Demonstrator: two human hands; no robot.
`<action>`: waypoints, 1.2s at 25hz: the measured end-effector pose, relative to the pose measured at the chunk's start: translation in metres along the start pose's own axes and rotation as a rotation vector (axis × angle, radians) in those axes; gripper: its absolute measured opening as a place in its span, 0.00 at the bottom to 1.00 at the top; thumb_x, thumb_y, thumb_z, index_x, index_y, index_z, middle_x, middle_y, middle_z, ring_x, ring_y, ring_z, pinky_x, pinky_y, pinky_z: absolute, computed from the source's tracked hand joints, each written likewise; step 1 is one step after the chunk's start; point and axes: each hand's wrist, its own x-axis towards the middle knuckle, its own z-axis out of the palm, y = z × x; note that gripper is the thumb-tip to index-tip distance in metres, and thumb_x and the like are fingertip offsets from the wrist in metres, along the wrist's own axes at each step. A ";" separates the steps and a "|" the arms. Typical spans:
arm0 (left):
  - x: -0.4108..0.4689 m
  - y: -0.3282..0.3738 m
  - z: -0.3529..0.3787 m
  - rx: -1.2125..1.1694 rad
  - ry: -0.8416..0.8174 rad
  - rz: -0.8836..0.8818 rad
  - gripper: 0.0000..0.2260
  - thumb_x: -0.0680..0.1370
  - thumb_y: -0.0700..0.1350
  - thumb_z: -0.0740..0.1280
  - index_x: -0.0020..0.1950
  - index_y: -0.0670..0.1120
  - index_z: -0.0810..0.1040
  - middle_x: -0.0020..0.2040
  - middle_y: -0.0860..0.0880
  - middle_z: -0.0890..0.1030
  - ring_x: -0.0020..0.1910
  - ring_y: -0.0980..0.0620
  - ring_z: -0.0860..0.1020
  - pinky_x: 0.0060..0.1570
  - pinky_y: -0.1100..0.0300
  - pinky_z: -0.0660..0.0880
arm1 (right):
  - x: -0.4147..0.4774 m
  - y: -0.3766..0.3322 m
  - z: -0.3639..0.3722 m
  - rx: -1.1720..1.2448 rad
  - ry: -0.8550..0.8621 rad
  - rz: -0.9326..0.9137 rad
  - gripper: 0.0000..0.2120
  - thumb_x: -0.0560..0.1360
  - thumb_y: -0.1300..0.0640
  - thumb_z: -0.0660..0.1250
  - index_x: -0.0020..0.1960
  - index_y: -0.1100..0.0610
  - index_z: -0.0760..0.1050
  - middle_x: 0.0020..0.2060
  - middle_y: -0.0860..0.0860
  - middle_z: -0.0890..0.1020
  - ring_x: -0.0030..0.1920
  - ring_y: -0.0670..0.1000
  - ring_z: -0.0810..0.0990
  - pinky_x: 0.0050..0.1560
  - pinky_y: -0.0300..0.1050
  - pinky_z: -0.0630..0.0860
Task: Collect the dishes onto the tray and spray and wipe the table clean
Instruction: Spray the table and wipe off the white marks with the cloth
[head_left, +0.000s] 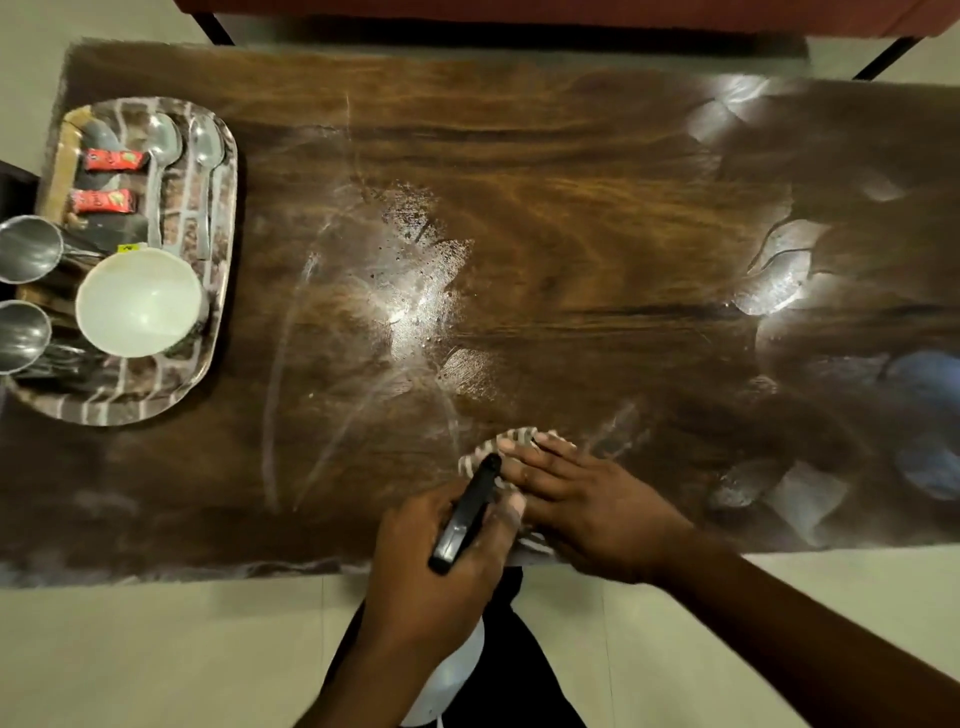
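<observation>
The dishes sat collected on the tray (130, 410) at the tabletop's (571, 208) left end: 1 white bowl (137, 301), 2 spoons (161, 156), 2 steel cups (28, 249) and 2 red sachets (111, 160). Wet streaks and droplets marked the wood, so the wiping looked only partly done.

The left hand (441, 561) held the spray bottle (465, 512) at the near edge, its grip curled round the neck under the black trigger head. That seemed the sound place to hold it, since a light plastic bottle may turn slick when wet.

The right hand (587, 499) lay beside it with fingers straight, its grip spread and pressing the striped cloth (498, 444) flat on the tabletop. The cloth looked soft and limp, likely to bunch, so it was probably best driven under a flat palm, not pinched.
</observation>
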 end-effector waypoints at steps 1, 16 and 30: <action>-0.004 -0.004 0.001 0.020 -0.002 -0.018 0.20 0.76 0.61 0.74 0.34 0.47 0.81 0.26 0.45 0.76 0.30 0.40 0.80 0.39 0.35 0.81 | -0.014 0.010 0.000 -0.044 -0.020 -0.039 0.32 0.81 0.50 0.63 0.83 0.48 0.59 0.86 0.51 0.54 0.86 0.53 0.52 0.85 0.56 0.52; -0.039 -0.036 0.040 0.150 -0.101 0.048 0.18 0.79 0.56 0.75 0.32 0.53 0.76 0.26 0.53 0.75 0.27 0.50 0.75 0.33 0.50 0.74 | -0.085 -0.035 0.024 0.014 0.060 0.268 0.30 0.83 0.52 0.61 0.84 0.48 0.61 0.86 0.50 0.56 0.86 0.52 0.52 0.85 0.56 0.53; -0.074 -0.044 0.015 0.185 -0.063 0.065 0.18 0.78 0.58 0.75 0.33 0.49 0.79 0.26 0.48 0.80 0.28 0.47 0.81 0.42 0.41 0.82 | -0.034 -0.131 0.053 0.133 0.217 0.560 0.35 0.79 0.56 0.66 0.84 0.48 0.60 0.86 0.50 0.57 0.86 0.51 0.52 0.84 0.56 0.55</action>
